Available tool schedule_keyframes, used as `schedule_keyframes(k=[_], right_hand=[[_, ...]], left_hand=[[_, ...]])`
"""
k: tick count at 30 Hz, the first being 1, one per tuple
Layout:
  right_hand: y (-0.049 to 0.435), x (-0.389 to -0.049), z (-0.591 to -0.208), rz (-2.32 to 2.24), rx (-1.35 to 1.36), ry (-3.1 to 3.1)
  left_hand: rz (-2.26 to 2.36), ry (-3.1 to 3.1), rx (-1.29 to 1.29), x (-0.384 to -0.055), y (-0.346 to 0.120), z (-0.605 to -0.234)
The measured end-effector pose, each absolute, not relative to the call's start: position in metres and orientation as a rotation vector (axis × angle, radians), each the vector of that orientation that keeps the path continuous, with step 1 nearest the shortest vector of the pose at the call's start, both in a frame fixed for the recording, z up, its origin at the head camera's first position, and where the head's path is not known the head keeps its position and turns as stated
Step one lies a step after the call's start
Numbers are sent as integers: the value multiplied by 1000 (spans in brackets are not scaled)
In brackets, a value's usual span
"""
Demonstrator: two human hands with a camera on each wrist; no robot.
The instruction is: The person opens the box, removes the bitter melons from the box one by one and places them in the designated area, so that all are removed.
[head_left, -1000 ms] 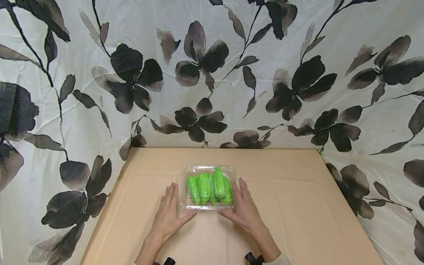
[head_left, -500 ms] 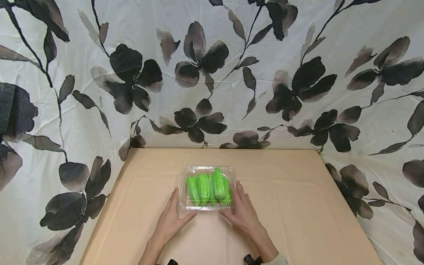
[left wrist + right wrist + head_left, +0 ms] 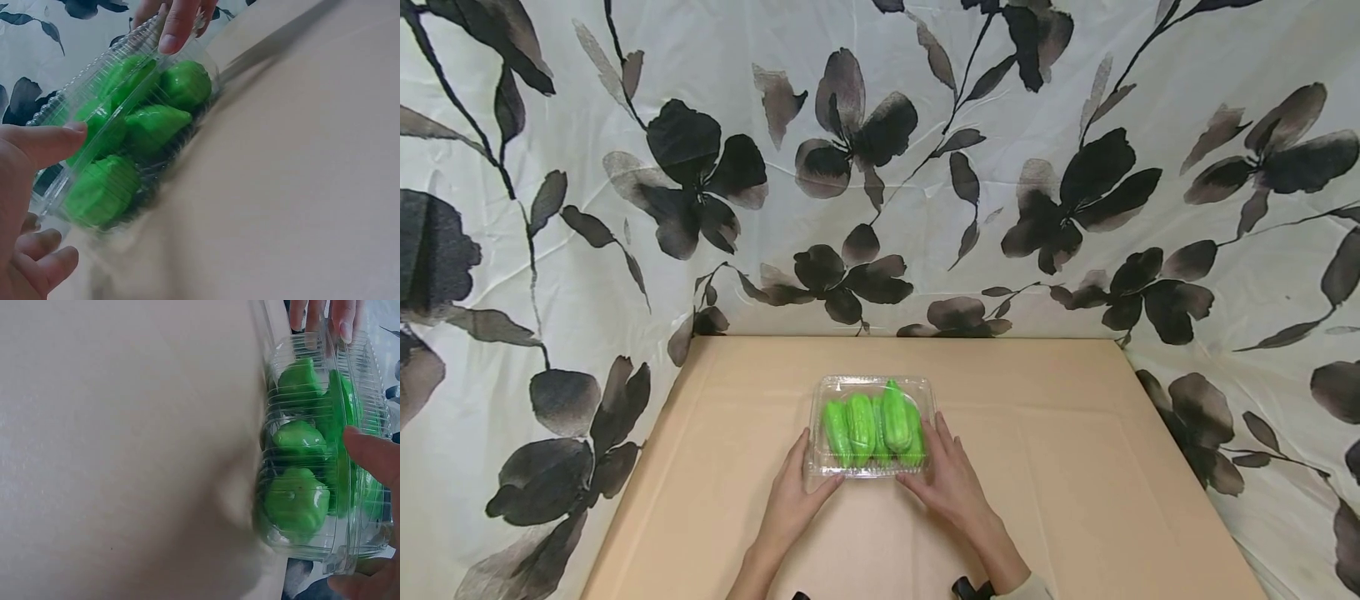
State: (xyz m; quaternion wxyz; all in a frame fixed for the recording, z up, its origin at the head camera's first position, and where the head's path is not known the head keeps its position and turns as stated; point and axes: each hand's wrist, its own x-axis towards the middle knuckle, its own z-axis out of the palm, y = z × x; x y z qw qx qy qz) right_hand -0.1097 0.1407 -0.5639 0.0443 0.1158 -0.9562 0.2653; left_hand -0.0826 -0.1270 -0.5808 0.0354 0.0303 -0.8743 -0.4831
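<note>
A clear hinged plastic container [image 3: 842, 382] lies on the tan board, its lid down. Inside are several glossy green cucumber-shaped vegetables [image 3: 861, 425], lying side by side. My left hand [image 3: 792, 497] holds the container's near left corner, thumb at the front edge and fingers along the left side. At the opposite corner my right hand [image 3: 953, 487] grips in a mirrored way. The left wrist view shows the left thumb [image 3: 53, 145] against the lid rim, other fingers curled lower at the corner. In the right wrist view the right thumb [image 3: 372, 455] presses the rim.
The tan board [image 3: 1045, 417] extends around the container on all sides. Behind and beside it hangs a pale cloth [image 3: 955, 242] with dark printed flowers. Black wrist straps [image 3: 973, 588] show at the lower edge of the head view.
My left hand has moved right, in against the container's left side, its fingers drawing closer together. The right hand has settled slightly lower at its corner. The container has barely shifted.
</note>
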Motion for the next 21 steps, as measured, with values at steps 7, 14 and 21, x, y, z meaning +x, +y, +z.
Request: schedule_keyframes(k=[7, 14, 21], right_hand=[[142, -110, -567, 823, 354, -2875], [143, -109, -571, 864, 340, -2855], [144, -109, -574, 871, 359, -2820]], left_hand=[[-1551, -2605, 78, -82, -124, -589], [-1565, -2595, 67, -80, -123, -590], [-1539, -2566, 73, -81, -120, -593]])
